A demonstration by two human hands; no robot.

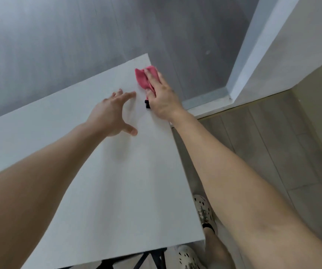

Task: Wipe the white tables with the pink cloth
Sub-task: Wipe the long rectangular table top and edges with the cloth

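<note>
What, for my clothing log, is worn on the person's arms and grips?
Nothing that shows. The left forearm and right forearm are bare, with no sleeve in view. The left grip and right grip show no glove, ring, watch or band. The upper arms lie outside the frame.

No readable text, label or number anywhere.

left hand (115, 113): arm outstretched, fingers spread, palm down | right hand (162, 94): arm outstretched, fingers straight, palm pressed flat
</note>
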